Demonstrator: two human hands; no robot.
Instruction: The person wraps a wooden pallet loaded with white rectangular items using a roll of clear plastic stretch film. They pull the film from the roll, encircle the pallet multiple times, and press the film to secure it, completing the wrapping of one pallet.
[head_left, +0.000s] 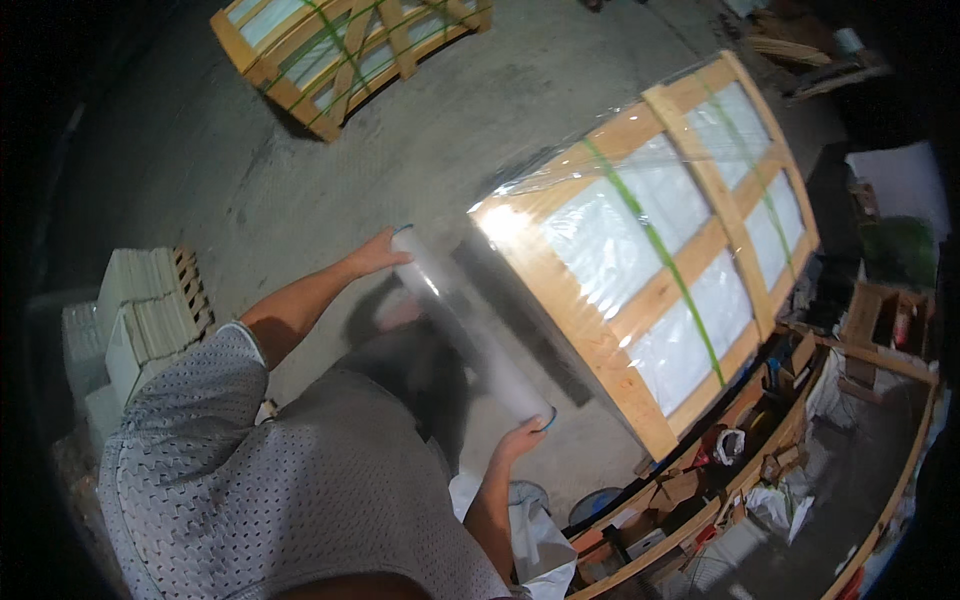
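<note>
A long roll of clear stretch film (475,335) slants across the space before my body. My left hand (378,251) grips its far end and my right hand (519,439) grips its near end, fingers closed at the ends of the core. Just to the right of the roll stands a wooden crate (708,235) with pale sheeting behind its slats, green straps and shiny film over its top. Whether film runs from the roll to the crate I cannot tell.
Another strapped wooden crate (350,50) sits at the far left on the concrete floor (420,140). Stacked pale slabs (145,310) stand at the left. Wooden-sided bins (700,490) full of scraps lie at the lower right, beside a white bag (540,550).
</note>
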